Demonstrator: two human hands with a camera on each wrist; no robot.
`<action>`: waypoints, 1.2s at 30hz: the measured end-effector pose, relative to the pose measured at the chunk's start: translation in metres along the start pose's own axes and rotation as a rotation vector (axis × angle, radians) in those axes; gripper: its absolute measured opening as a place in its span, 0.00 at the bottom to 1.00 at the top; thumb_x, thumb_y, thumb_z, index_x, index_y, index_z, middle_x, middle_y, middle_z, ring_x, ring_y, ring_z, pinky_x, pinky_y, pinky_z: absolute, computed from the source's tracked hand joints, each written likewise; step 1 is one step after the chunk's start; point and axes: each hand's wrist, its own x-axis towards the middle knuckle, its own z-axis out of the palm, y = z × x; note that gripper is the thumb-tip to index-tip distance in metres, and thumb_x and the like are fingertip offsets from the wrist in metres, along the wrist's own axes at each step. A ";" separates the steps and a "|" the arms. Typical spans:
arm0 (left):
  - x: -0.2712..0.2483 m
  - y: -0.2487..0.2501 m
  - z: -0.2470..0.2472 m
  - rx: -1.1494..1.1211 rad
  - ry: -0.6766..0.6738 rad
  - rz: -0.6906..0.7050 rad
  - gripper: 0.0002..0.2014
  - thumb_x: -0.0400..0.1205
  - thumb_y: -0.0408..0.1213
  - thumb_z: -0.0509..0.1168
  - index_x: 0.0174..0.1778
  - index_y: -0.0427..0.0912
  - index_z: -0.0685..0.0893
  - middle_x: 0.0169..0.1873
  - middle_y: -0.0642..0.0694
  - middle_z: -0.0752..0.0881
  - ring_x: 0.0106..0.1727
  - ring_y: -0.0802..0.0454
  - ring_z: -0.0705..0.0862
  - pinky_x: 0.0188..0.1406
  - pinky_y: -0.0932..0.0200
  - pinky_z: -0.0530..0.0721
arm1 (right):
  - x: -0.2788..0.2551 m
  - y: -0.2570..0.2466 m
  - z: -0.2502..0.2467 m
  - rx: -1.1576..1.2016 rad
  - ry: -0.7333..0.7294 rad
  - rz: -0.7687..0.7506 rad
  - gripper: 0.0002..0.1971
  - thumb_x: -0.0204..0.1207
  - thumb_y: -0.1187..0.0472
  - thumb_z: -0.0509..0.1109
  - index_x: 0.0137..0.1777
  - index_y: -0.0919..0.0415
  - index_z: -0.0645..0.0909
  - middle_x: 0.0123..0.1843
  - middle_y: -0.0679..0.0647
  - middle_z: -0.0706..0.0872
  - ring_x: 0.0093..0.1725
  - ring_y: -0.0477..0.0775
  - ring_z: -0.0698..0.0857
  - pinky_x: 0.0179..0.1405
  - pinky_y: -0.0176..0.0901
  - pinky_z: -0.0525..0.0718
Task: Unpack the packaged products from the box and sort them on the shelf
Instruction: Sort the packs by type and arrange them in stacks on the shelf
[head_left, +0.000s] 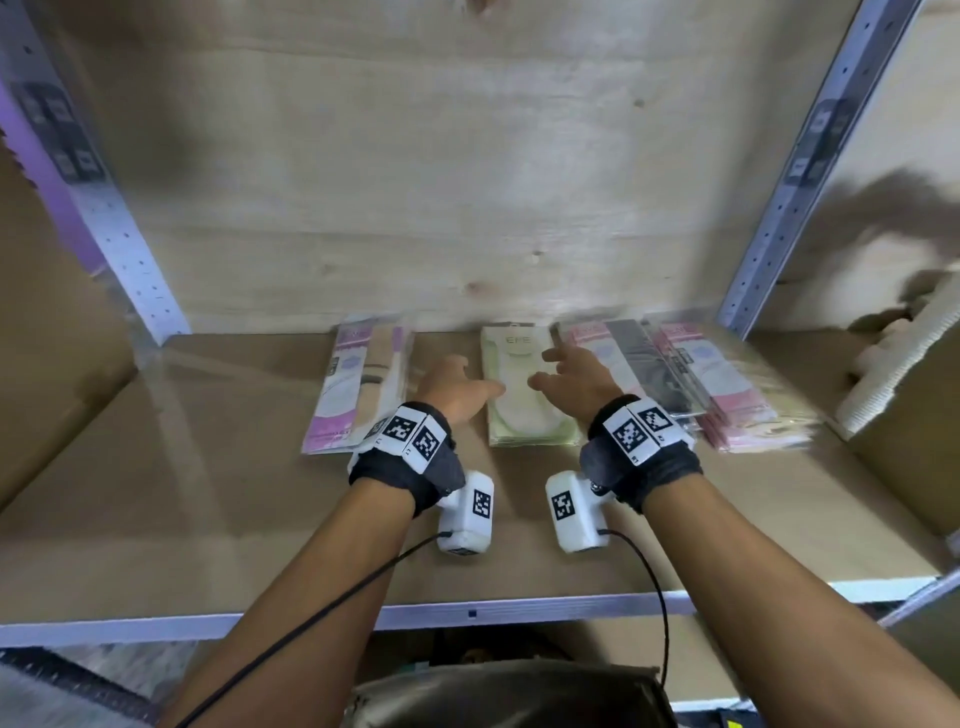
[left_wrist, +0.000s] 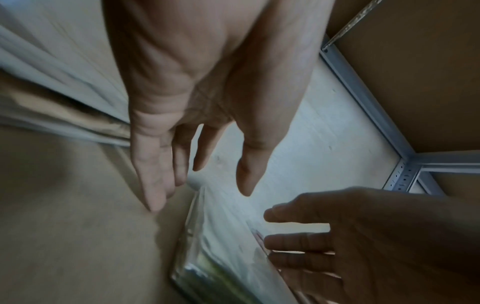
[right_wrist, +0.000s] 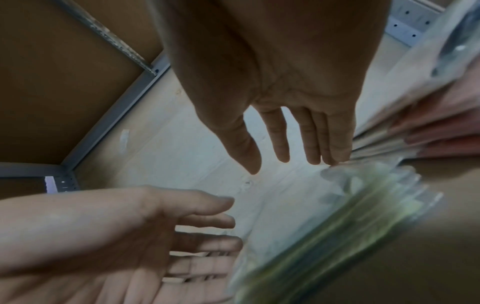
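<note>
At the centre of the head view, the green packet stack (head_left: 524, 395) lies on the shelf (head_left: 208, 493) between the left hand (head_left: 454, 387) and right hand (head_left: 576, 376), fingers straight, spread, gripping nothing.

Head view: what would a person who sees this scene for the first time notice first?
Both open hands reach over the pale green packet stack in the middle of the shelf board: the left hand at its left edge, the right hand at its right edge, neither gripping it. A purple-edged packet stack lies to the left, and pink packets fan out to the right with a black packet among them.
</note>
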 end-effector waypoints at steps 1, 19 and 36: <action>0.003 -0.001 0.003 -0.010 -0.004 -0.008 0.42 0.76 0.47 0.75 0.84 0.40 0.65 0.78 0.42 0.73 0.71 0.43 0.80 0.68 0.44 0.84 | 0.000 0.001 -0.001 -0.001 -0.006 0.009 0.28 0.78 0.55 0.72 0.77 0.59 0.74 0.77 0.58 0.76 0.75 0.60 0.76 0.73 0.47 0.73; 0.010 0.004 0.021 0.055 0.009 0.037 0.16 0.76 0.33 0.76 0.59 0.35 0.88 0.55 0.39 0.91 0.57 0.41 0.89 0.63 0.44 0.87 | 0.009 0.002 0.003 0.045 -0.017 0.149 0.27 0.78 0.59 0.69 0.75 0.67 0.73 0.73 0.61 0.79 0.71 0.60 0.78 0.55 0.40 0.73; 0.004 -0.016 -0.014 -0.021 0.010 -0.048 0.13 0.77 0.40 0.75 0.50 0.34 0.88 0.50 0.39 0.91 0.52 0.41 0.89 0.61 0.46 0.88 | 0.000 -0.011 0.022 0.194 -0.117 0.084 0.32 0.78 0.55 0.71 0.82 0.60 0.67 0.80 0.58 0.73 0.77 0.59 0.75 0.76 0.57 0.75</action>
